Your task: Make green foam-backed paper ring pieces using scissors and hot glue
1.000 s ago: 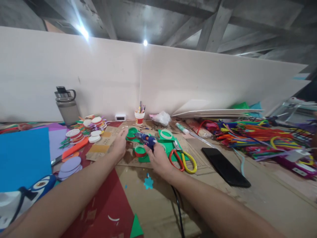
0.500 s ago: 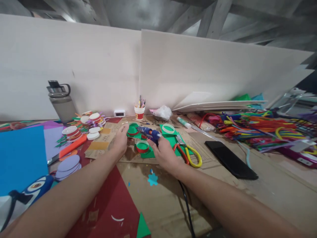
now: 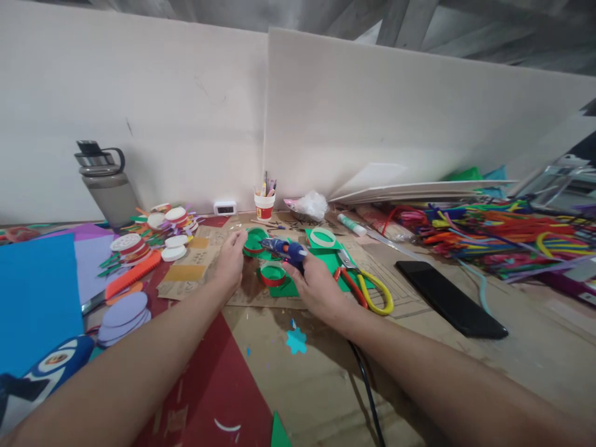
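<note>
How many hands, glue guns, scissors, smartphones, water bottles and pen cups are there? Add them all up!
Left hand and right hand: 2
Glue gun: 1
Scissors: 1 pair
Smartphone: 1
Water bottle: 1
Pen cup: 1
Total: 7

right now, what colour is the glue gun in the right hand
The glue gun is mostly dark blue, seen best in the head view.

white panels below concrete beams
</note>
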